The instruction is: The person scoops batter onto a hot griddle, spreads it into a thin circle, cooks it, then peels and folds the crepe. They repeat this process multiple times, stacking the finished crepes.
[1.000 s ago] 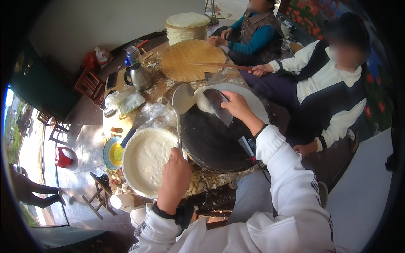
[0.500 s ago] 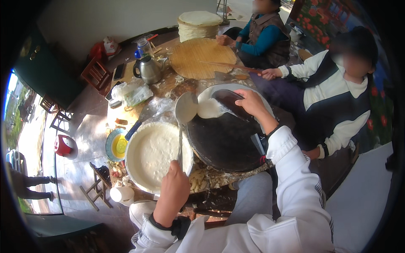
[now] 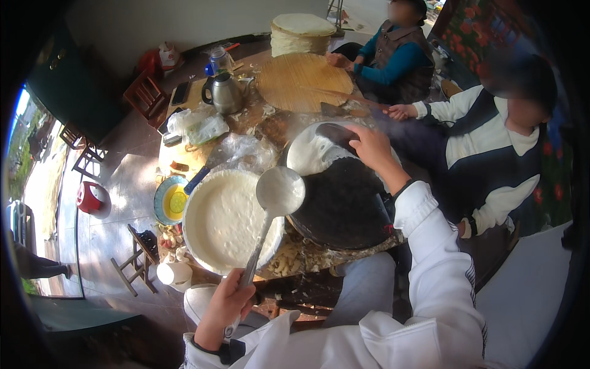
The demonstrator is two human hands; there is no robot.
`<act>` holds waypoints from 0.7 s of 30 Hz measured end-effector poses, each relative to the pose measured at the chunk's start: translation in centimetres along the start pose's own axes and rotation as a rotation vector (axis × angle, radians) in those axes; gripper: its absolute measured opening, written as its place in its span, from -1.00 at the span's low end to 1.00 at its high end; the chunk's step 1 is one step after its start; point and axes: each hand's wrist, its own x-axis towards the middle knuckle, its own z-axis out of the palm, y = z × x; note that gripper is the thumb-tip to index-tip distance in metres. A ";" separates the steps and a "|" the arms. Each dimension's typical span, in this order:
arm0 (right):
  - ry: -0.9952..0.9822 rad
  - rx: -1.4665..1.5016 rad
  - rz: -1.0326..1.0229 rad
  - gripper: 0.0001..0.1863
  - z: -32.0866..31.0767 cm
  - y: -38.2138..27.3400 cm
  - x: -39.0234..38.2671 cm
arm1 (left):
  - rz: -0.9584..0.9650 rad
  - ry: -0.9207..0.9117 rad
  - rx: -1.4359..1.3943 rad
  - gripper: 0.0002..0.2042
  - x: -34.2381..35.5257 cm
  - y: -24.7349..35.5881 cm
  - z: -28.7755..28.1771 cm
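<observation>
My left hand [image 3: 226,302] is closed round the handle of a metal ladle [image 3: 281,190], whose batter-coated bowl hangs between a large white basin of batter [image 3: 224,218] and a round black griddle [image 3: 341,206]. At the griddle's far side my right hand [image 3: 372,149] grips a dark, curved scraper [image 3: 335,131], partly hidden by the fingers. Wet pale batter [image 3: 307,152] lies on the griddle against the scraper, covering its far left part.
Beyond the griddle lie a round woven mat [image 3: 304,80] and a stack of thin flatbreads [image 3: 302,35]. A steel kettle [image 3: 226,93], plastic bags [image 3: 196,126] and a bowl of yellow liquid [image 3: 172,200] stand leftward. Two people sit at right; one holds a long stick [image 3: 344,95].
The ladle has drawn back toward me, away from the batter on the griddle. My right hand has moved the scraper slightly, and the batter is spread wider along the far left edge.
</observation>
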 end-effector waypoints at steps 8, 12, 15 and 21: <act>-0.062 -0.014 -0.163 -0.63 1.1 -2.3 -1.2 | -0.106 -0.197 -0.649 -0.61 -3.1 -2.4 -3.5; -0.031 0.103 -0.190 -0.66 -0.5 -1.1 -2.1 | 0.052 -0.205 -0.799 -0.58 -3.9 -4.0 -5.2; 0.087 -0.065 -0.087 -0.61 0.7 -2.0 0.1 | 0.171 -0.078 -0.719 -0.63 -3.8 -5.1 -5.6; -0.094 0.002 -0.216 -0.63 1.1 -3.8 -1.0 | 0.168 0.221 -0.550 -0.69 -0.7 -8.6 -6.6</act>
